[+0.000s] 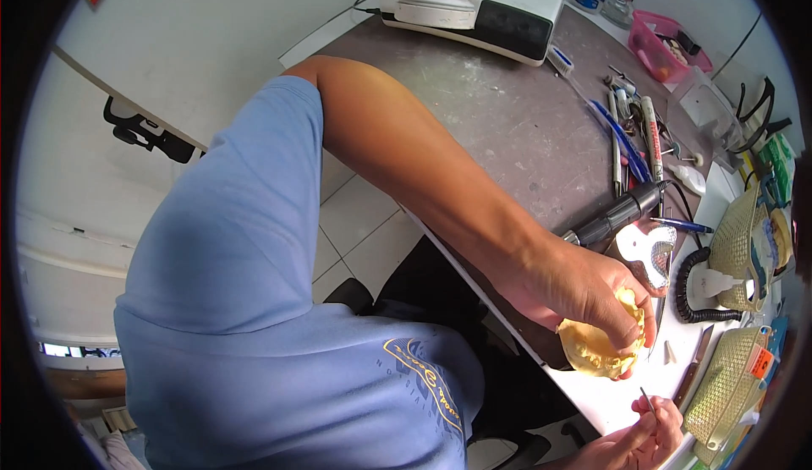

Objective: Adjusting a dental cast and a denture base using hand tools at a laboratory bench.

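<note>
Blue shirt [245,258] sits nearest; my left hand [592,294] grips a yellow cast [590,353], my right hand [650,438] a thin tool [647,400]. I'm likely detailing; the next touch needs steadiness.

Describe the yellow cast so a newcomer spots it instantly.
Start at the grey-brown desktop; toward its lower-right end in the picture, find the left hand gripping something. That is the yellow cast: a solid lump with a ragged rim, unlike the woven baskets and the shiny perforated metal piece nearby.
</note>
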`<action>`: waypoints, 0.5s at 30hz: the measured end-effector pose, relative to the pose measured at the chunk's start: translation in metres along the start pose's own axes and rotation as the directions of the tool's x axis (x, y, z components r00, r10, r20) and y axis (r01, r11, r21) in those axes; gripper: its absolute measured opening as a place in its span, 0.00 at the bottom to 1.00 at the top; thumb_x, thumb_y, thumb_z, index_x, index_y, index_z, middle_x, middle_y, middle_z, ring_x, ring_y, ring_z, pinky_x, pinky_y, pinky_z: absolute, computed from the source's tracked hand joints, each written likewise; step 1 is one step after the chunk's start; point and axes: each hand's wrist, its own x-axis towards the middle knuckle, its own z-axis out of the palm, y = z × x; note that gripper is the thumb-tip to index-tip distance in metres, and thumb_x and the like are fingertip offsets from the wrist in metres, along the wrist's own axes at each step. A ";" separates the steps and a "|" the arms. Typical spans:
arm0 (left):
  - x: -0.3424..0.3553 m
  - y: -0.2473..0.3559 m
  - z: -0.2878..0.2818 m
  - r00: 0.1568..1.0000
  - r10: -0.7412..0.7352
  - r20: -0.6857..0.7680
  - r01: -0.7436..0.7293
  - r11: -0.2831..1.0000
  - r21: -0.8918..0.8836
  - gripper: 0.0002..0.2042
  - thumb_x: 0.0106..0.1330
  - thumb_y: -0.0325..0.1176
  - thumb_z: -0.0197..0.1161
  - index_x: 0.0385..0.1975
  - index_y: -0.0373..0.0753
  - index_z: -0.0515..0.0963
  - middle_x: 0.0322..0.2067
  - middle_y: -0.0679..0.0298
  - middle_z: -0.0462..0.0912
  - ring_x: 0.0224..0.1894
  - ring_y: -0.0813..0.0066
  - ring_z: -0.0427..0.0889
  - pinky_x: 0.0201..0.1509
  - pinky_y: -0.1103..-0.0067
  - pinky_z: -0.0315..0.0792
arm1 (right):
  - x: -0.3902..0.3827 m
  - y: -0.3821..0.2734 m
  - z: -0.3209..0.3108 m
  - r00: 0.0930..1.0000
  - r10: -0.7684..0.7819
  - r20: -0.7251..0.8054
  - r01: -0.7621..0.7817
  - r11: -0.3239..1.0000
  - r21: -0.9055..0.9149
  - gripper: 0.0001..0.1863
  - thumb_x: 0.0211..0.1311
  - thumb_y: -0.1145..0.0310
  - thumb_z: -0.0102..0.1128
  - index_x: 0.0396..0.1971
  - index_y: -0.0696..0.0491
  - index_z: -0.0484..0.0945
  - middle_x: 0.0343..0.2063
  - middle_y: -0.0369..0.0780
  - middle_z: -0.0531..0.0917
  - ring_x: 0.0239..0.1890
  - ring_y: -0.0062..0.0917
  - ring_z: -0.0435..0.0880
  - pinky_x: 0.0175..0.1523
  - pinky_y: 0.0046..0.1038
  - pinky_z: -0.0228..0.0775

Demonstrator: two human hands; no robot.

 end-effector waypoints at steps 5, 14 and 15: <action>-0.004 -0.002 0.004 0.999 0.004 -0.033 -0.003 0.999 0.047 0.15 0.63 0.24 0.63 0.46 0.29 0.68 0.36 0.56 0.81 0.39 0.70 0.84 0.44 0.74 0.82 | 0.004 -0.008 0.036 0.989 -0.054 -0.139 0.065 0.995 0.073 0.11 0.69 0.69 0.51 0.35 0.64 0.69 0.27 0.51 0.78 0.24 0.37 0.83 0.32 0.29 0.80; -0.001 0.001 0.004 0.998 -0.018 -0.065 0.022 0.998 0.058 0.15 0.63 0.24 0.64 0.46 0.29 0.68 0.36 0.56 0.81 0.39 0.70 0.84 0.44 0.74 0.82 | 0.003 -0.010 0.055 0.998 0.016 -0.056 -0.006 0.986 0.165 0.13 0.72 0.68 0.51 0.36 0.66 0.68 0.27 0.56 0.82 0.31 0.39 0.87 0.40 0.30 0.83; -0.002 0.000 0.004 0.998 -0.021 -0.067 0.024 0.998 0.058 0.15 0.63 0.24 0.64 0.46 0.29 0.68 0.36 0.56 0.81 0.39 0.70 0.84 0.44 0.74 0.82 | 0.003 -0.010 0.055 0.998 0.024 -0.052 -0.014 0.984 0.177 0.13 0.72 0.68 0.51 0.36 0.66 0.68 0.28 0.56 0.82 0.32 0.39 0.87 0.41 0.30 0.83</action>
